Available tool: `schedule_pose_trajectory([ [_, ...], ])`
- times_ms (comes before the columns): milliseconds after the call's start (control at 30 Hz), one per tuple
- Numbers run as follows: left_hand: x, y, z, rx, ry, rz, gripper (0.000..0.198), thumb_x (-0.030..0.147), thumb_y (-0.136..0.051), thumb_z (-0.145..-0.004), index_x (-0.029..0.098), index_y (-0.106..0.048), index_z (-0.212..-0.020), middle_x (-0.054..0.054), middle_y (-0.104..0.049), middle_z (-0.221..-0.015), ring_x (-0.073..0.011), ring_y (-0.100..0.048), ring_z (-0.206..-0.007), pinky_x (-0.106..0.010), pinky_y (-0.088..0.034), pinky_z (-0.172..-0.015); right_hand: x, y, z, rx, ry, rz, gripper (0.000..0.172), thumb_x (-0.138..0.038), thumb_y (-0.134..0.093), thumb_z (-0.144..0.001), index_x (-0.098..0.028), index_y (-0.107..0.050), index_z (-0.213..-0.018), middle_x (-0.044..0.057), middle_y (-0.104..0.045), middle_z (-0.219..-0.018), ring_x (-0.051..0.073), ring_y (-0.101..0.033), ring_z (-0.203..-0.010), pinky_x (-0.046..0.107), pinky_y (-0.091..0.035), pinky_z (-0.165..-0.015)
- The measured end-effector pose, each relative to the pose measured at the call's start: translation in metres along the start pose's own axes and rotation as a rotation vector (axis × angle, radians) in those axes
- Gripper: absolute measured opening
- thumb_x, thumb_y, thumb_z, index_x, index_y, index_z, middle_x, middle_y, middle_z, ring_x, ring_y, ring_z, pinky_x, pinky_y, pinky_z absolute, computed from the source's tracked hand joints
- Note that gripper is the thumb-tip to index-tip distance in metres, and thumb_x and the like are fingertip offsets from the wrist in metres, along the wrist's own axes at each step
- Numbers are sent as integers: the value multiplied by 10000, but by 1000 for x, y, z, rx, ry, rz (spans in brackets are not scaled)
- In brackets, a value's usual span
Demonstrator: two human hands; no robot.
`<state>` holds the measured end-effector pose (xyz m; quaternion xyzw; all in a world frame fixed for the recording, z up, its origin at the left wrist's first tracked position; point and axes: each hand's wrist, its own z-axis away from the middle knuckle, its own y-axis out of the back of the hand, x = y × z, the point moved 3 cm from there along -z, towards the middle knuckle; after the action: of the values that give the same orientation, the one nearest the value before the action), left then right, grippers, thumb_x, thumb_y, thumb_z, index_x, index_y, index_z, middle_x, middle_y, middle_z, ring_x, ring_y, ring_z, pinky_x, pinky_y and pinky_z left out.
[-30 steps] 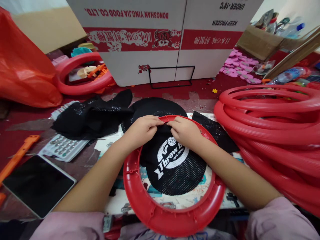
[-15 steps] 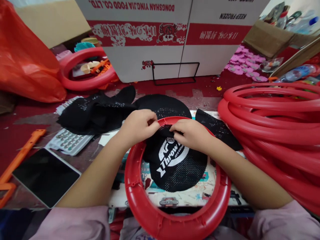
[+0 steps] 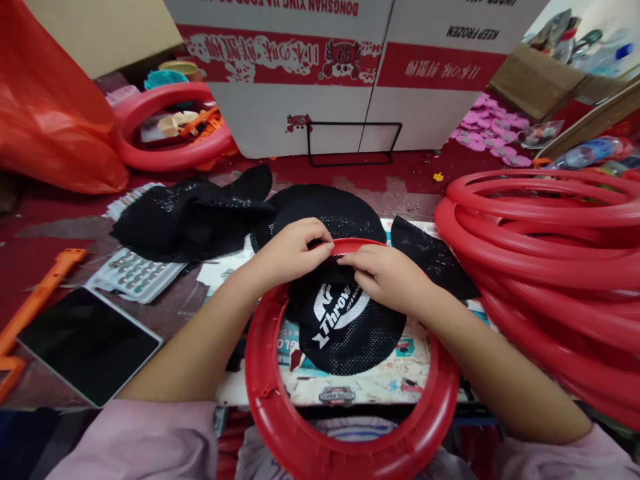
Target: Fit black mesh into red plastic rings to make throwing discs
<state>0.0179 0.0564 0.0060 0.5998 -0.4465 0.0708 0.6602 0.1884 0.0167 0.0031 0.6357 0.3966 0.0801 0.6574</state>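
Observation:
A red plastic ring [image 3: 280, 420] lies in front of me, its near side over the table edge. Inside it sits a black mesh disc [image 3: 350, 327] with white "Throw" lettering. My left hand [image 3: 290, 253] pinches the mesh's top edge against the ring's far rim, fingers closed. My right hand [image 3: 385, 277] presses and pinches the same edge just to the right, fingers curled. Both hands nearly touch at the rim's far point.
More black mesh pieces [image 3: 195, 213] lie behind and to the left. A stack of red rings [image 3: 545, 227] fills the right. A tablet [image 3: 90, 343], a calculator [image 3: 133, 273] and an orange tool [image 3: 35, 300] lie left. A large carton [image 3: 350, 73] stands behind; an orange bag [image 3: 45, 113] far left.
The ring and mesh have shifted slightly toward me. Both hands have stayed at the far rim, working the mesh edge, the left closing tighter over the rim.

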Motion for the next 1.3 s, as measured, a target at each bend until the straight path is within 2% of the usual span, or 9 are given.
schedule_pose_trajectory([
  [133,-5,-4,-2,-60,64,134,196,282,-522,-790,176,-672,-722,-36,-676,-1000,-179,-629,-895,-307,-480,-859,0,-9,5,98,-13,77,376,-107,-444,-839,-145,-671,-1136,99,-691,-1003,201,-630,-888,327,-509,-805],
  [300,-11,-4,-4,-115,92,210,229,330,-576,-762,166,-673,-635,-51,-679,-1024,-185,-640,-875,-329,-479,-883,3,-16,8,118,31,122,365,-120,-413,-867,-117,-672,-1125,108,-686,-957,205,-624,-867,332,-517,-800],
  [467,-10,-6,-3,-129,84,166,179,307,-593,-756,173,-693,-692,-43,-663,-1054,-186,-634,-913,-335,-463,-897,4,-19,12,173,55,140,388,-128,-398,-871,-89,-655,-1159,126,-682,-967,218,-623,-837,350,-530,-752],
  [800,-6,-7,-5,-122,71,100,208,311,-560,-782,155,-651,-680,-61,-649,-1065,-184,-621,-912,-332,-462,-886,6,-22,13,165,45,140,420,-124,-352,-890,-82,-633,-1199,128,-658,-937,217,-599,-818,351,-517,-728],
  [967,-4,-8,-5,-97,35,68,197,293,-542,-802,151,-627,-694,-69,-650,-1034,-188,-614,-918,-340,-453,-893,6,-22,13,210,56,190,396,-123,-358,-888,-66,-646,-1153,130,-643,-900,203,-581,-806,330,-501,-730],
  [1133,-3,-10,-4,-85,-5,34,179,260,-546,-814,151,-617,-690,-65,-643,-1014,-176,-607,-917,-322,-456,-873,4,-23,13,183,44,252,352,-140,-381,-902,-70,-660,-1104,118,-619,-848,192,-549,-757,309,-463,-698],
  [1300,-4,-13,-4,-64,-25,-14,196,266,-557,-821,143,-629,-685,-67,-627,-995,-164,-600,-900,-304,-462,-851,2,-21,15,142,-21,378,324,-178,-403,-924,-107,-674,-1088,101,-591,-808,175,-498,-691,286,-371,-612],
])
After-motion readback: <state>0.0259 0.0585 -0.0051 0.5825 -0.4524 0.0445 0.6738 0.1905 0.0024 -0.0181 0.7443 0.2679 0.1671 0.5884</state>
